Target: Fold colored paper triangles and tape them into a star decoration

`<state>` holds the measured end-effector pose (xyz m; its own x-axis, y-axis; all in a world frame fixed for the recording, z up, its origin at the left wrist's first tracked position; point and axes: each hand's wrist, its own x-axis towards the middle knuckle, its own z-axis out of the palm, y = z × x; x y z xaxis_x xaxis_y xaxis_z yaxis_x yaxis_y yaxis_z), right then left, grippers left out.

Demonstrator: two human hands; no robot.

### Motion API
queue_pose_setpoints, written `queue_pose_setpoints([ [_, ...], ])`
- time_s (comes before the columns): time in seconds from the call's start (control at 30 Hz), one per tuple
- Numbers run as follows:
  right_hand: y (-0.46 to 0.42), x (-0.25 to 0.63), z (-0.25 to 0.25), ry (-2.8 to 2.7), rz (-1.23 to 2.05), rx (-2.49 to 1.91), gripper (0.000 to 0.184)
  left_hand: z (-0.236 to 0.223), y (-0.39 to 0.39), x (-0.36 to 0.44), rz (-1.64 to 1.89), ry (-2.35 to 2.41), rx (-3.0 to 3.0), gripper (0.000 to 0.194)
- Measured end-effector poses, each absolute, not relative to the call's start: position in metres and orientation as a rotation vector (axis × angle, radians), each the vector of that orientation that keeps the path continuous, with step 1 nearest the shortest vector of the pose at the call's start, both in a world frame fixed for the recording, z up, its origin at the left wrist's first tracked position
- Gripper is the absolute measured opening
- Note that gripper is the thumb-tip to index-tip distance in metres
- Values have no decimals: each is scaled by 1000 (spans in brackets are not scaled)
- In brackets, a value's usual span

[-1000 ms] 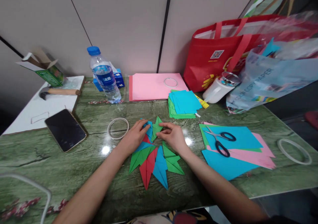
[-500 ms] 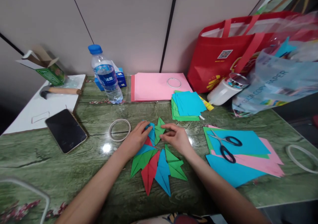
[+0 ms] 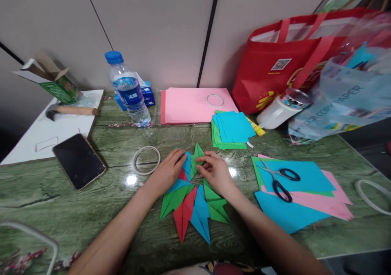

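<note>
Several folded paper pieces in red, blue and green form a curved, star-like chain on the table in front of me. My left hand (image 3: 168, 170) is closed on the blue folded paper piece (image 3: 187, 161) at the upper left of the chain, hiding part of it and its red neighbour (image 3: 183, 175). Beside it, a green folded paper piece (image 3: 197, 152) points away from me. The fingers of my right hand (image 3: 215, 171) pinch its right side. Below my hands fan out a red piece (image 3: 184, 214), a blue piece (image 3: 200, 214) and green pieces (image 3: 217, 208).
Scissors (image 3: 282, 182) lie on coloured paper at the right. Square blue and green sheets (image 3: 233, 127) stand behind my hands, near pink paper (image 3: 192, 104). A tape ring (image 3: 134, 161), a phone (image 3: 79, 161), a water bottle (image 3: 130, 92) and a hammer (image 3: 73, 110) are leftward.
My right fingertips have shifted slightly left over the green piece and drawn closer together. My left hand stays at the blue piece. The view has shifted slightly.
</note>
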<state>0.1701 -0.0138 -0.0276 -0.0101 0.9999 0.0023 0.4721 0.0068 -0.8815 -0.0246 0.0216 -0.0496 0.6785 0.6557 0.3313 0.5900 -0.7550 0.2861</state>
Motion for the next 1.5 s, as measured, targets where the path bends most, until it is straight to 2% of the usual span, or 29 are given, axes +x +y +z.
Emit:
queue_pose_setpoints([
  [0.2, -15, 168, -26, -1628, 821, -1566, 14, -48, 20, -23, 550, 1036, 2736, 47],
  [0.43, -14, 171, -30, -1655, 765, -1582, 15, -50, 21, -25, 670, 1055, 2715, 36],
  [0.7, -15, 167, -28, -1679, 723, -1566, 15, -45, 22, -22, 676, 1114, 2652, 39],
  [1.07, -16, 163, -30, -1713, 613, -1567, 16, -36, 30, -25, 873, 1047, 2545, 23],
  [1.17, -15, 163, -31, -1731, 581, -1575, 16, -27, 43, -26, 761, 958, 2575, 23],
  [1.37, -16, 162, -30, -1739, 565, -1592, 16, 0, 72, -19, 228, 798, 2639, 29],
  [1.5, -16, 161, -30, -1738, 566, -1609, 16, 5, 82, -15, 87, 732, 2660, 27],
])
